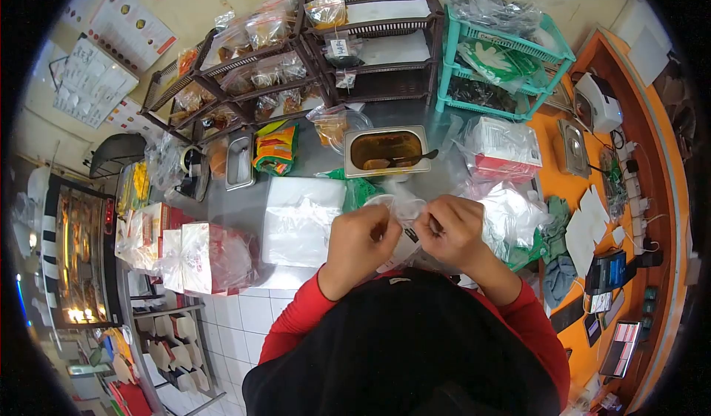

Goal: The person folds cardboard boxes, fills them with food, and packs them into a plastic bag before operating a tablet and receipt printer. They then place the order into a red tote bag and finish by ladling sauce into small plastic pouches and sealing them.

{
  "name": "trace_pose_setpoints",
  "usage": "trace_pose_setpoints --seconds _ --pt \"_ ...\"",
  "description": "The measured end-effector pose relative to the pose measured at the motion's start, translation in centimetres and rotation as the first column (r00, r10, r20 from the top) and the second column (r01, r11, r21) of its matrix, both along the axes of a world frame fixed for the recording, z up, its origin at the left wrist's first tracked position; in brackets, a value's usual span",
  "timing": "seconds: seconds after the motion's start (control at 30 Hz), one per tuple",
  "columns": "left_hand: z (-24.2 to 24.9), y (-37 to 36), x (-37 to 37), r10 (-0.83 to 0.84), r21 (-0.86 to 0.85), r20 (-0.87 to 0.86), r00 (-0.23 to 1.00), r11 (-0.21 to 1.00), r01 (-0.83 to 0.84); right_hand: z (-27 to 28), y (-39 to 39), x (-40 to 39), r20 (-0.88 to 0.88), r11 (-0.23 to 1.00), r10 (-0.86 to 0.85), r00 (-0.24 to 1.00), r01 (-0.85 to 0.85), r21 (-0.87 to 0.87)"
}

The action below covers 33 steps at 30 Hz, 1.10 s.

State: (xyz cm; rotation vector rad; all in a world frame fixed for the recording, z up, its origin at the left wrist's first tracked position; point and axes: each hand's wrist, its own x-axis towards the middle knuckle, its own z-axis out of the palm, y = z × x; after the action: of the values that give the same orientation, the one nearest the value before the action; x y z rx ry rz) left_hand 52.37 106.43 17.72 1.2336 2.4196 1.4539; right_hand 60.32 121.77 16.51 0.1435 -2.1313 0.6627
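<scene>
My left hand (361, 242) and my right hand (453, 231) are both closed on a small clear plastic bag (404, 210), held between them just above my chest. The bag's top edge stretches between my fingers. What is inside the bag is hidden by my hands. Directly beyond it on the metal counter (237, 205) stands a steel tray of brown sauce (385, 151) with a spoon (411, 160) resting in it. A stack of white bags or paper (302, 220) lies to the left of my hands.
Dark wire racks (296, 53) of bagged food line the back. A teal rack (511, 53) stands right. Boxes in plastic (211, 257) sit at the left, a wrapped box (503, 149) at the right. An orange counter (592, 216) holds a card terminal (609, 271) and cables.
</scene>
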Motion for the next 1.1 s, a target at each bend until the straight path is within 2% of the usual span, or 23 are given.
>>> trace_pose_setpoints --seconds 0.03,0.07,0.1,0.13,0.17,0.2,0.27,0.3,0.33,0.4,0.47,0.57,0.63,0.67,0.7,0.73,0.77,0.83,0.9,0.93,0.97,1.0,1.1 --pt "-0.3 0.3 0.0 0.038 0.03 0.021 0.999 0.999 -0.039 0.1 -0.5 -0.1 -0.013 0.999 0.04 0.999 -0.04 -0.031" --pt "-0.4 0.7 -0.2 0.073 0.091 0.194 0.978 0.992 -0.092 0.3 -1.2 -0.4 -0.026 0.995 0.079 0.996 -0.081 -0.062" --pt "-1.0 0.8 -0.6 0.095 0.173 0.233 0.968 0.975 -0.137 0.3 -1.6 -0.4 -0.041 0.988 0.119 0.992 -0.122 -0.093" --pt "-1.6 1.0 -1.2 0.114 0.252 0.272 0.956 0.95 -0.185 0.0 -1.7 -0.1 0.047 0.999 0.036 0.998 -0.035 -0.031" --pt "-1.8 0.9 -1.6 0.129 0.327 0.312 0.941 0.916 -0.234 0.0 -1.3 -0.2 0.111 0.998 0.032 0.993 -0.025 -0.066" --pt "-1.5 0.1 -1.6 0.212 0.194 0.199 0.957 0.949 -0.25 0.1 -0.6 -0.3 0.176 0.995 0.03 0.984 -0.012 -0.102" --pt "0.0 0.6 -1.6 0.057 0.191 -0.184 0.981 0.981 -0.021 0.5 0.0 -0.3 0.252 0.985 0.063 0.966 -0.02 -0.172" --pt "0.4 0.8 -1.6 -0.025 0.158 -0.367 0.93 0.983 0.089 0.0 0.3 -0.1 0.293 0.929 0.171 0.941 -0.055 -0.365" --pt "0.7 0.4 -1.9 -0.189 0.029 -0.359 0.914 0.977 0.213 -0.6 0.6 0.1 0.31 0.835 0.282 0.908 -0.073 -0.546" --pt "1.1 0.7 -2.0 -0.276 -0.025 -0.299 0.913 0.959 0.282 -1.1 0.6 0.3 0.289 0.585 0.461 0.839 -0.042 -0.81" --pt "0.4 0.9 -2.5 -0.303 -0.034 -0.275 0.912 0.952 0.305 -0.9 0.3 0.0 0.225 0.309 0.586 0.779 0.042 -0.95" --pt "-1.5 0.0 -4.5 -0.22 -0.006 -0.288 0.932 0.974 0.228 -0.9 1.1 -0.6 0.219 0.239 0.752 0.622 0.053 -0.97" --pt "-1.5 -0.7 -6.0 -0.117 -0.006 -0.273 0.955 0.993 0.12 -2.0 2.6 -1.6 0.312 0.622 0.403 0.86 -0.008 -0.783" --pt "-1.9 -1.0 -6.9 0.037 0.073 -0.111 0.993 0.997 -0.029 -2.8 3.7 -2.3 0.284 0.777 0.203 0.937 0.022 -0.629" --pt "-2.8 -1.3 -8.2 0.181 0.124 0.062 0.981 0.974 -0.188 -4.0 4.9 -3.3 0.303 0.783 0.053 0.952 0.148 -0.604" --pt "-5.1 -1.9 -10.4 0.162 0.255 0.346 0.924 0.932 -0.258 -5.7 6.2 -4.4 0.318 0.771 -0.098 0.943 0.274 -0.574" --pt "-6.2 -2.2 -11.8 0.151 0.225 0.623 0.768 0.905 -0.36 -7.2 6.9 -5.2 0.329 0.741 -0.246 0.912 0.395 -0.542" --pt "-8.3 -2.1 -13.6 0.082 0.086 0.87 0.486 0.946 -0.314 -9.6 6.5 -6.1 0.352 0.662 -0.042 0.935 0.29 -0.691" --pt "-9.8 -0.9 -14.0 0.033 0.022 0.909 0.416 0.992 -0.127 -11.2 6.2 -7.7 0.305 0.607 0.069 0.95 0.202 -0.768" --pt "-10.2 -0.4 -14.0 -0.083 0.128 0.944 0.319 0.984 -0.12 -11.5 5.6 -8.8 0.268 0.608 0.079 0.96 0.167 -0.776" --pt "-10.6 0.3 -14.1 -0.088 0.145 0.94 0.331 0.978 -0.153 -11.4 5.0 -9.9 0.23 0.609 0.087 0.969 0.131 -0.782" --pt "-10.9 1.0 -14.4 -0.091 0.162 0.935 0.342 0.969 -0.185 -10.9 4.8 -11.0 0.246 0.696 0.073 0.967 0.127 -0.706" --pt "-12.0 2.3 -15.8 -0.144 0.227 0.938 0.317 0.942 -0.245 -10.1 5.5 -12.6 0.381 0.707 0.315 0.869 0.053 -0.705"
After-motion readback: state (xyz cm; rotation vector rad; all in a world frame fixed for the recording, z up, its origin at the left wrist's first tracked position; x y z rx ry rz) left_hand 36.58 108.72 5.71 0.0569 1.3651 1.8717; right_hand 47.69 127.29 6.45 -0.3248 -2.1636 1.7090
